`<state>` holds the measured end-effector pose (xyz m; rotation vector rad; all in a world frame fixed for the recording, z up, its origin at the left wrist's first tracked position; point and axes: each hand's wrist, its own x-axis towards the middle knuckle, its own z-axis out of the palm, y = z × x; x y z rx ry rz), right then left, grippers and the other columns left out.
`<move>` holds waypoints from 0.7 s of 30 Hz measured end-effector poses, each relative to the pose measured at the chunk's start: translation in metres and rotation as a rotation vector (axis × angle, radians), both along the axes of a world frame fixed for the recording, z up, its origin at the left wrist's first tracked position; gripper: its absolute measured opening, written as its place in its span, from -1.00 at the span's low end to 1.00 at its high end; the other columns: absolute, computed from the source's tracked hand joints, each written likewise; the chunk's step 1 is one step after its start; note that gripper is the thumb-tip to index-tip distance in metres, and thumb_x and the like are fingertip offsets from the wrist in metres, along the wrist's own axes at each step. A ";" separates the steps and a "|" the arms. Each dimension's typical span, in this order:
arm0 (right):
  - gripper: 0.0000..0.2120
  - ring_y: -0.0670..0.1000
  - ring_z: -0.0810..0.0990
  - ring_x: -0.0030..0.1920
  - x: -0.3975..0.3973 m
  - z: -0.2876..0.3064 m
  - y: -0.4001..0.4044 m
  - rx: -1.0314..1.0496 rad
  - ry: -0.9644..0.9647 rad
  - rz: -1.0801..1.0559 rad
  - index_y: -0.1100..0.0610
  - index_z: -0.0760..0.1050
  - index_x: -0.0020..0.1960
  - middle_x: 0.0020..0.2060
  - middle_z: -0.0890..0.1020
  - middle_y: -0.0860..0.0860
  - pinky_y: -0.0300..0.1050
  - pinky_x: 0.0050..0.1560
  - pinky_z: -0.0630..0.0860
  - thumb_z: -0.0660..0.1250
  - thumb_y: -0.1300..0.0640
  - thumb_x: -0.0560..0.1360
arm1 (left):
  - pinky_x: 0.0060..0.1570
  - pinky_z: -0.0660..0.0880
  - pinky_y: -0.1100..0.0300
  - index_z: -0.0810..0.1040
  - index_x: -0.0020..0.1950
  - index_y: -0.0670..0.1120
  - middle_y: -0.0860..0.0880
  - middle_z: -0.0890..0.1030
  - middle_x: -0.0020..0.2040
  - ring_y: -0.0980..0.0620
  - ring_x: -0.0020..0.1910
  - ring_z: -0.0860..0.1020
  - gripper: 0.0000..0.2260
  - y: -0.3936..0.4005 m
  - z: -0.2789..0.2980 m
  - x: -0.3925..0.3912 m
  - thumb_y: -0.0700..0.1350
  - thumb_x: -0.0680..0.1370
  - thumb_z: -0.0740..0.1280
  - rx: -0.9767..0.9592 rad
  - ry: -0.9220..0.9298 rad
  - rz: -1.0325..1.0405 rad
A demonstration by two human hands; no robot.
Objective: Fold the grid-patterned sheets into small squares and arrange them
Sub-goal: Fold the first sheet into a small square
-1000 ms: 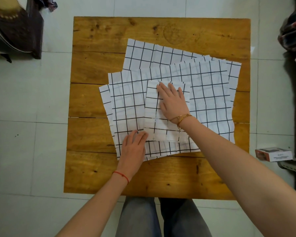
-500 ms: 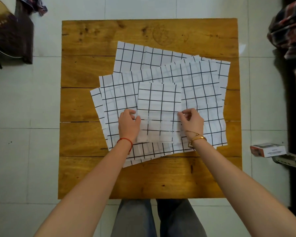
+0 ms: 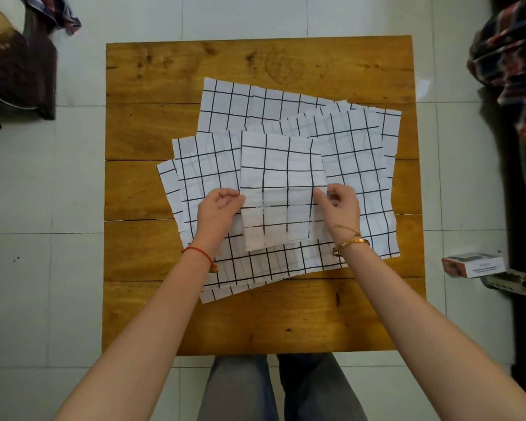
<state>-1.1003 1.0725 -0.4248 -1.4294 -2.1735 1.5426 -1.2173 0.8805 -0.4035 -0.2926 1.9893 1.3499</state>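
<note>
I saw my left hand point(image 3: 220, 208) pinching the left edge of the folded sheet point(image 3: 281, 189), its grip clamped on the paper at mid-height. That sheet sat on the middle of the spread sheets point(image 3: 356, 153) on the worktop point(image 3: 152, 299), its long axis running away from me, so I judged the next fold would go across it. My right hand point(image 3: 339, 205) pinched the right edge likewise, both equally near. Half a second before, the sheet lay flat; now its near part had lifted between both grips.
</note>
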 end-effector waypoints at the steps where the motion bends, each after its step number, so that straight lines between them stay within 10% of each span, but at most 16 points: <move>1: -0.86 -0.15 0.44 -0.18 -0.001 0.005 0.001 0.006 0.042 0.001 0.14 0.47 -0.17 -0.07 0.48 0.05 -0.26 -0.14 0.39 0.41 0.12 0.46 | 0.16 0.53 0.18 0.55 0.15 -0.09 -0.01 0.66 -0.05 0.11 -0.02 0.60 -0.77 -0.003 0.006 -0.001 -0.14 0.50 0.42 0.024 -0.004 -0.004; 4: -0.93 -0.24 0.47 0.07 -0.001 0.020 0.004 -0.027 0.166 -0.014 0.04 0.51 -0.13 0.18 0.49 0.01 -0.36 0.05 0.44 0.41 0.11 0.47 | 0.21 0.49 0.18 0.55 0.22 0.04 -0.01 0.69 -0.03 0.13 0.02 0.62 -0.71 -0.010 0.021 -0.003 -0.10 0.50 0.43 0.052 0.014 -0.046; 7: -0.86 -0.11 0.45 0.27 0.000 0.033 0.006 -0.065 0.256 0.008 -0.16 0.50 -0.22 0.28 0.46 -0.09 -0.04 0.25 0.45 0.39 0.05 0.46 | 0.12 0.37 0.38 0.51 0.30 0.08 0.02 0.71 -0.10 0.21 0.02 0.62 -0.65 -0.014 0.037 0.000 -0.08 0.52 0.40 0.054 0.101 -0.100; 11: -0.91 -0.11 0.41 0.33 0.002 0.048 0.005 -0.016 0.319 0.072 0.04 0.50 -0.19 0.26 0.52 -0.16 0.02 0.33 0.37 0.36 0.09 0.49 | -0.04 0.43 0.44 0.55 0.25 0.15 0.07 0.68 -0.10 0.22 -0.04 0.60 -0.65 -0.020 0.055 0.001 -0.08 0.49 0.43 -0.011 0.285 -0.208; 16: -0.82 -0.14 0.47 -0.24 0.004 0.064 0.000 -0.025 0.371 0.075 0.22 0.47 -0.23 -0.38 0.49 -0.22 -0.12 -0.11 0.44 0.36 0.15 0.50 | -0.06 0.40 0.43 0.64 0.03 0.08 0.17 0.61 -0.17 0.33 -0.08 0.53 -0.86 -0.024 0.070 0.004 -0.09 0.49 0.43 -0.187 0.551 -0.412; 21: -0.77 -0.08 0.24 -0.40 0.008 0.058 -0.002 -0.110 0.281 -0.019 0.17 0.43 -0.26 -0.47 0.27 -0.06 -0.21 -0.32 0.31 0.34 0.11 0.52 | -0.12 0.47 0.36 0.64 -0.06 0.00 0.08 0.61 -0.13 0.20 -0.10 0.55 -0.93 -0.025 0.064 0.002 -0.05 0.49 0.43 -0.127 0.424 -0.346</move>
